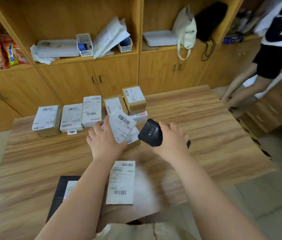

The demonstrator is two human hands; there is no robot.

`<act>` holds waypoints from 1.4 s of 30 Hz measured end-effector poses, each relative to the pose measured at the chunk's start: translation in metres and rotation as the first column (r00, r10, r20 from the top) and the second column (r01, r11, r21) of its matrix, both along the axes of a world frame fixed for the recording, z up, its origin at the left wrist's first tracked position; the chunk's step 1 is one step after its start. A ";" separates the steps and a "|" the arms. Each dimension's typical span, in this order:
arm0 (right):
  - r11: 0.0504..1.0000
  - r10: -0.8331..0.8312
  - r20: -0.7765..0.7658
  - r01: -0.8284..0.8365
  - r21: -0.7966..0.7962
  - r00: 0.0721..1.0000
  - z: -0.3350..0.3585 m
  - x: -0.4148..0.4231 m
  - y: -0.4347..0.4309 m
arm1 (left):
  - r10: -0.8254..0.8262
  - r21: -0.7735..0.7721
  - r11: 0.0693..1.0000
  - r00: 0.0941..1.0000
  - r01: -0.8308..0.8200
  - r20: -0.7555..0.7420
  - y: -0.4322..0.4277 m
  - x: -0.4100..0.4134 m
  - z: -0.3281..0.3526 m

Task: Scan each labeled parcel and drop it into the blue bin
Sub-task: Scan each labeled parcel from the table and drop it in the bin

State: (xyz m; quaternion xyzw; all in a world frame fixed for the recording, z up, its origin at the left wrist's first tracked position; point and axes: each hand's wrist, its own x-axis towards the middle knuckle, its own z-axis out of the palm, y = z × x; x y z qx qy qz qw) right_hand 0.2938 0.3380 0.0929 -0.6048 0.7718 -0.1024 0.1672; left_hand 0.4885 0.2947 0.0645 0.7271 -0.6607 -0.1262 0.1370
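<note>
My left hand [104, 140] grips a small parcel [123, 127] with a white barcode label, tilted above the middle of the wooden table [197, 122]. Right beside it, my right hand [172, 138] holds a black handheld scanner [151, 135] whose head is close to the label. Several labeled parcels [91, 111] stand in a row at the table's far side, with a stack of two [134, 99] at the row's right end. Near me lie a white labeled parcel [122, 184] and a black one [62, 189], partly hidden by my left forearm. No blue bin is in view.
Wooden cabinets with open shelves [88, 73] stand behind the table, holding white baskets, bags and snack packets. A person [268, 63] bends over at the far right beside a low drawer unit [275, 108]. The table's right half shows bare wood.
</note>
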 end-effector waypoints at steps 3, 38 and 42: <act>0.987 -0.152 0.070 0.155 -0.045 0.986 0.011 -0.050 0.038 | -0.114 0.031 0.993 0.992 0.115 -0.044 0.021 -0.063 0.011; -0.292 -0.924 0.285 0.952 -0.097 -0.255 0.000 -0.437 0.731 | -0.994 0.020 -0.075 -0.073 0.997 -0.079 0.607 -0.695 0.002; -0.425 -0.872 0.305 0.901 -0.086 -0.382 -0.009 -0.484 0.777 | -0.973 0.020 -0.218 -0.215 0.976 -0.086 0.662 -0.765 -0.001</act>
